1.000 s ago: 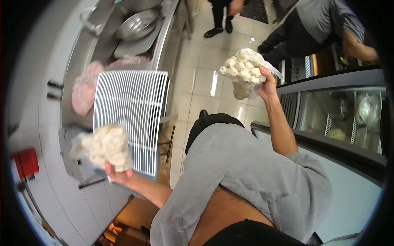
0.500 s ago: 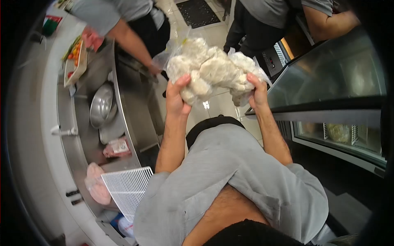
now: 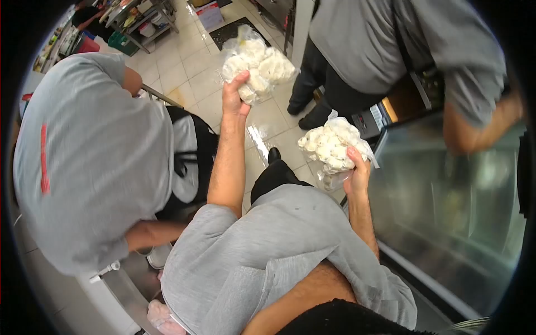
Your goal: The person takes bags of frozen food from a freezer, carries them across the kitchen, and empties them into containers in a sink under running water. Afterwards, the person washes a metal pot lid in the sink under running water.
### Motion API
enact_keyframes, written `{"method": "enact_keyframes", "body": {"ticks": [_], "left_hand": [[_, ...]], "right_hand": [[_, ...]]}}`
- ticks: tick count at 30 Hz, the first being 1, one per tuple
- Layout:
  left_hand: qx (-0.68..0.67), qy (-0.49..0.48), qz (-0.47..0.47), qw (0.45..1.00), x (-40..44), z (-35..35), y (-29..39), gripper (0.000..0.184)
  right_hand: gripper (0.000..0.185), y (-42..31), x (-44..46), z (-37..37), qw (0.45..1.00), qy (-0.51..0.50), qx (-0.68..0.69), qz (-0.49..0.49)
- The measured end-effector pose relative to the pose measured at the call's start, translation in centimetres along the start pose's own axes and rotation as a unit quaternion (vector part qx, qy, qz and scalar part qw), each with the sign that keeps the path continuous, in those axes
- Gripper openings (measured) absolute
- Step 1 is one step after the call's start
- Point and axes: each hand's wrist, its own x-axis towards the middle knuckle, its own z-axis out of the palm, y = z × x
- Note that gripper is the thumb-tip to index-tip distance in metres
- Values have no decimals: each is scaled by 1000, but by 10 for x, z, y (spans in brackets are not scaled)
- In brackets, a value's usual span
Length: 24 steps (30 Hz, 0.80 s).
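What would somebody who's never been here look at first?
Probably the clear bag of whitish lumps in the person's left hand, up above the middle, and the similar bag in the right hand, lower and farther right. Next might be a co-worker's grey shirt with a red stripe, filling much of the left side.

Yeah, this is looking like a restaurant-type kitchen. A tap [image 3: 106,271] is sticking out beside a metal sink unit [image 3: 131,285], a big glass-doored fridge [image 3: 441,206] is taking up one side, and pale tiles [image 3: 167,70] are covering the floor. One person [image 3: 95,151] and another [image 3: 357,44], both in grey, are standing close by; further back, tubs [image 3: 146,29] are sitting under a work table [image 3: 120,15].
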Motion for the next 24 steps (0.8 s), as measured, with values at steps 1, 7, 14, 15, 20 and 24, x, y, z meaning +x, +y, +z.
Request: {"method": "enact_keyframes", "body": {"ticks": [1,7,14,15,20,24], "left_hand": [[-13,10,7,1000,16,-24,8,51],[21,120,-132,984,77,-62,-45,48],[2,160,-255,954,103,-103,-47,44],[-44,161,-226,960,114,-91,-39,41],[-65,177,-182,965,166,-96,-20,38],[-164,170,-93,967,224,-99,35,43]], "right_hand": [[46,4,9,27,1000,-5,-17,3],[49,-52,91,75,997,-64,-29,31],[59,-74,192,212,954,-247,122,115],[59,-71,211,236,950,-259,126,118],[59,-41,309,338,904,-351,153,192],[55,-10,375,414,876,-392,147,238]]}}
